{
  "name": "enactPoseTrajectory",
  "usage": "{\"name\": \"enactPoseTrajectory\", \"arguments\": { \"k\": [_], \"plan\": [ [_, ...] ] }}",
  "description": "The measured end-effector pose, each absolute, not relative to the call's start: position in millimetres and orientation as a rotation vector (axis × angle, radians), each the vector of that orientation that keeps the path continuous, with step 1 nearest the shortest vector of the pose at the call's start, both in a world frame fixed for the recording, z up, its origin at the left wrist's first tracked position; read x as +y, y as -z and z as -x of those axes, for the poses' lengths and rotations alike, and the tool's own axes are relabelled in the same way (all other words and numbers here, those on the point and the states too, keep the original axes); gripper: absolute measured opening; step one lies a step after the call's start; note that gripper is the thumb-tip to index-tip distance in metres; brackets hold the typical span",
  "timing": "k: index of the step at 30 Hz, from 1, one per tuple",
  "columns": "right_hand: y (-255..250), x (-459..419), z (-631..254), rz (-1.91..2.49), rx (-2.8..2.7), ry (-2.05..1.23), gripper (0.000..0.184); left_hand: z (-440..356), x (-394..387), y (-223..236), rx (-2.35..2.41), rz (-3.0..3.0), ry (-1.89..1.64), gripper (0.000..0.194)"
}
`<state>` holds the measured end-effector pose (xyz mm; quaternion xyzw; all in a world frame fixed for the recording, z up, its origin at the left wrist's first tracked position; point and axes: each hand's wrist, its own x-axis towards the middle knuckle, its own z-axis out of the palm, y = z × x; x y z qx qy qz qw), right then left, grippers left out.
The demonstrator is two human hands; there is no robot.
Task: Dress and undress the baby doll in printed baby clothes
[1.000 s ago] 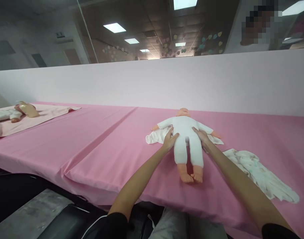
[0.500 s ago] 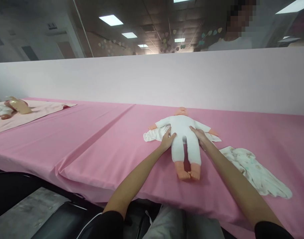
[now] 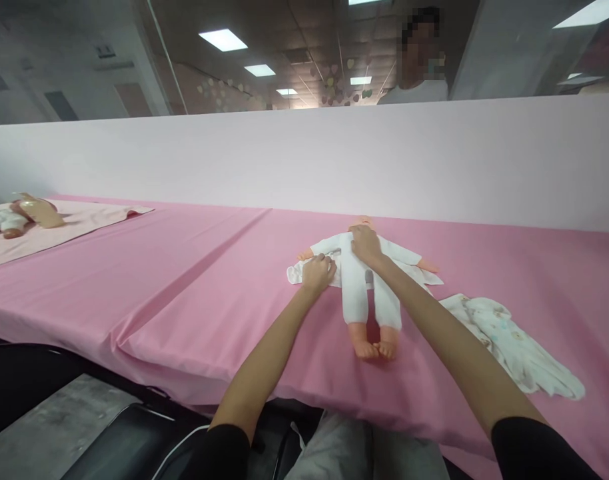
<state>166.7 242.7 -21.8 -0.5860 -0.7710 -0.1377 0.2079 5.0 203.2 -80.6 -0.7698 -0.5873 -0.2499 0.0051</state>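
Note:
A baby doll (image 3: pixel 355 293) in a white bodysuit lies face up, its bare feet towards me and its arms spread. Beneath it a white cloth garment (image 3: pixel 409 270) sticks out on both sides. My left hand (image 3: pixel 318 272) is closed on the garment's left part, just beside the doll's waist, with its fingers curled. On the doll's upper chest rests my right hand (image 3: pixel 365 245), its fingers bent against the body below the neck. That hand partly covers the doll's chest and chin.
A crumpled white patterned baby garment (image 3: pixel 514 343) lies to the right on the pink table cover (image 3: pixel 209 280). At the far left, another doll (image 3: pixel 7 220) and a yellowish bottle (image 3: pixel 42 212) sit on a pale pink mat (image 3: pixel 99 217). A person (image 3: pixel 419 87) shows in the glass behind the low white wall (image 3: pixel 304 160).
My right hand has moved from the doll's right-hand side up onto its chest. My left hand has shifted left, off the doll's waist and onto the white garment. The person in the glass moved left.

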Motion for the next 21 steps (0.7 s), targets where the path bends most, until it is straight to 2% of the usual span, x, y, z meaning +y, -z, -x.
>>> {"name": "enactPoseTrajectory", "arguments": {
  "k": [4, 7, 10, 15, 21],
  "plan": [
    [39.8, 273.6, -119.1, 1.504, -2.554, 0.445, 0.039, 22.8, 216.8, 91.1, -1.996, 2.191, 0.589, 0.037],
    [56.1, 292.9, -100.3, 1.552, -2.609, 0.458, 0.044, 32.3, 222.1, 102.1, -2.062, 2.119, 0.549, 0.036],
    [66.2, 304.1, -95.8, 1.588, -2.586, 0.421, 0.040, 32.2, 223.0, 107.9, -2.062, 2.108, 0.548, 0.035],
    [72.9, 312.0, -103.3, 1.527, -2.372, 0.216, 0.040, 30.0, 230.1, 104.9, -2.061, 2.101, 0.508, 0.036],
    [71.0, 322.2, -115.4, 1.361, -1.843, -0.172, 0.045, 22.5, 271.7, 93.3, -2.043, 2.225, 0.309, 0.036]
  ]
}}
